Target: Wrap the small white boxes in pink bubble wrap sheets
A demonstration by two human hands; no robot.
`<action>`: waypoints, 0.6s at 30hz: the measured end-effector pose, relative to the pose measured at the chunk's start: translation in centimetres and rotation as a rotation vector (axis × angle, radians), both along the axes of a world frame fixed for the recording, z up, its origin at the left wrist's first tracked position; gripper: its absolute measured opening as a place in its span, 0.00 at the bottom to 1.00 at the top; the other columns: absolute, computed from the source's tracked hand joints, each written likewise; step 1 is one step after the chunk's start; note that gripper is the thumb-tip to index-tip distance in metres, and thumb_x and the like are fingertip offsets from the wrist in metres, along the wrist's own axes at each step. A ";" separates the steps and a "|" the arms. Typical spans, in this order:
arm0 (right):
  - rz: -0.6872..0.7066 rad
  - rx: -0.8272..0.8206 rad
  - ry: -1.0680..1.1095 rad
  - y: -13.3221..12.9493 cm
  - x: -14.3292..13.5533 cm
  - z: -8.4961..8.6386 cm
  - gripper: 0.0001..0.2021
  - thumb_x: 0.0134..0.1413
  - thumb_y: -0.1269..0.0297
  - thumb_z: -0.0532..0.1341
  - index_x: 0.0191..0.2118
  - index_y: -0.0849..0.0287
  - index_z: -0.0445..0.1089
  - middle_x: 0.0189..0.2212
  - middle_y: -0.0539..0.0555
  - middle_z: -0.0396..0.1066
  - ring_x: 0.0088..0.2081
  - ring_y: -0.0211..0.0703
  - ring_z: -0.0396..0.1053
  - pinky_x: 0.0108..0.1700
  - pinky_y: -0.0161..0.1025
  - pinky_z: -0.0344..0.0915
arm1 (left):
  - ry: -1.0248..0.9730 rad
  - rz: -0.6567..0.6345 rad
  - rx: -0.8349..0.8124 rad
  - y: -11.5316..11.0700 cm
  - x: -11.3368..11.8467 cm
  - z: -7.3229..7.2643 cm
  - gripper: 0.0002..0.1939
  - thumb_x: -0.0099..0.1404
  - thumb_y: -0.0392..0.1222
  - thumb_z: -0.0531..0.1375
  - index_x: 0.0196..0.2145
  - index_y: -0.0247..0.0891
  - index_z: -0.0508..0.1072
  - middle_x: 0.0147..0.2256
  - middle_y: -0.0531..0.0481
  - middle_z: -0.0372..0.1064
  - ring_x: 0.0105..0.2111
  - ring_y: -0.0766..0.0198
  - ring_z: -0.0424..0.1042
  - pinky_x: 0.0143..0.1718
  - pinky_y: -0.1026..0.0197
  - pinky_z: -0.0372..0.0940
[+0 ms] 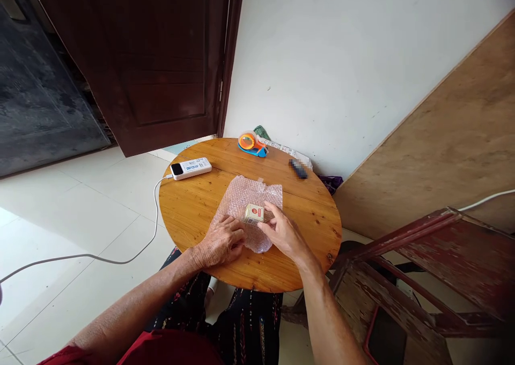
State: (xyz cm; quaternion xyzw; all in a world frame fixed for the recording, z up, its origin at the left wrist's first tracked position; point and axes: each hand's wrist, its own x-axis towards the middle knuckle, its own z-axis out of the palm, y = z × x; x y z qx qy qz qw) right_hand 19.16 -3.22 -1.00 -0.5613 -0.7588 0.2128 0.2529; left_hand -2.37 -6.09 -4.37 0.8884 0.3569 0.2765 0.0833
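A small cream-coloured box [254,213] with a red emblem rests on a sheet of bubble wrap [237,193] spread over the round wooden table. My right hand [284,233] reaches in from the right, thumb and forefinger at the box's right side. At the near left edge of the wrap, my left hand [223,240] has its fingers curled down onto the sheet. The undersides of those fingers are hidden.
On the table [189,209] lie a white device [191,168] with a cable, an orange-and-blue tape dispenser [252,143] and a blurred dark object [298,169]. A worn wooden chair [402,279] holding a phone [386,337] stands at the right.
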 end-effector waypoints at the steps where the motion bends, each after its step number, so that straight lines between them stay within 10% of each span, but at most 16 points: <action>1: 0.035 -0.023 0.041 -0.4 0.5 0.5 0.29 0.55 0.63 0.60 0.63 0.55 0.59 0.52 0.60 0.72 0.40 0.46 0.75 0.43 0.45 0.70 | -0.015 0.011 -0.002 0.0 0.0 0.1 0.04 0.59 0.33 0.58 0.30 0.38 0.72 0.37 0.48 0.73 0.39 0.59 0.68 0.46 0.55 0.60; 7: 0.200 -0.044 -0.015 -2.9 2.0 2.9 0.26 0.50 0.58 0.66 0.56 0.53 0.66 0.52 0.58 0.72 0.52 0.53 0.70 0.51 0.48 0.67 | -0.094 0.118 -0.009 1.8 0.7 1.7 0.03 0.61 0.33 0.59 0.31 0.37 0.73 0.40 0.45 0.73 0.41 0.57 0.70 0.47 0.54 0.63; 13: 0.012 0.078 -0.023 -1.3 1.1 1.6 0.05 0.55 0.63 0.58 0.31 0.55 0.69 0.29 0.50 0.74 0.31 0.42 0.70 0.36 0.37 0.64 | -0.159 0.193 -0.105 5.3 1.9 3.6 0.03 0.58 0.33 0.60 0.29 0.38 0.74 0.42 0.45 0.75 0.45 0.56 0.73 0.49 0.54 0.66; 18: 0.039 0.021 0.208 1.1 1.2 1.1 0.06 0.52 0.62 0.59 0.29 0.56 0.69 0.44 0.55 0.76 0.42 0.45 0.73 0.42 0.38 0.66 | -0.224 0.225 -0.331 6.9 2.3 3.5 0.03 0.56 0.32 0.61 0.27 0.37 0.74 0.44 0.46 0.77 0.43 0.58 0.75 0.48 0.59 0.67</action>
